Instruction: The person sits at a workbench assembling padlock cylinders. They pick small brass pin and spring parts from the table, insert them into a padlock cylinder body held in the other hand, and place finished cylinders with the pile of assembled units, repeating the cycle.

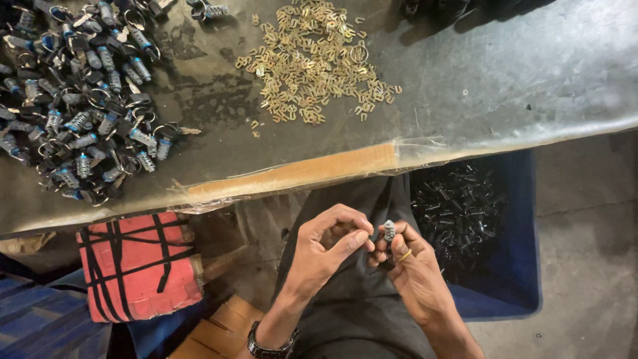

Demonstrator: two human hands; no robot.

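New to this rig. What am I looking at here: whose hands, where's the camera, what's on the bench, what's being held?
There is no machine: these are a person's two bare hands, filmed by one head-worn camera looking down. The right hand pinches a small grey ridged metal cylinder upright at its fingertips; the left hand, with a wristwatch, touches it from the side. On the grey metal bench lie a heap of small brass clips and a pile of dark cylinders with wire rings. Below the bench edge a blue plastic bin holds black parts; a red taped block sits at left.

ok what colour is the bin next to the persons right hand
Blue, holding dark metal parts; the bin shows best in the head view.
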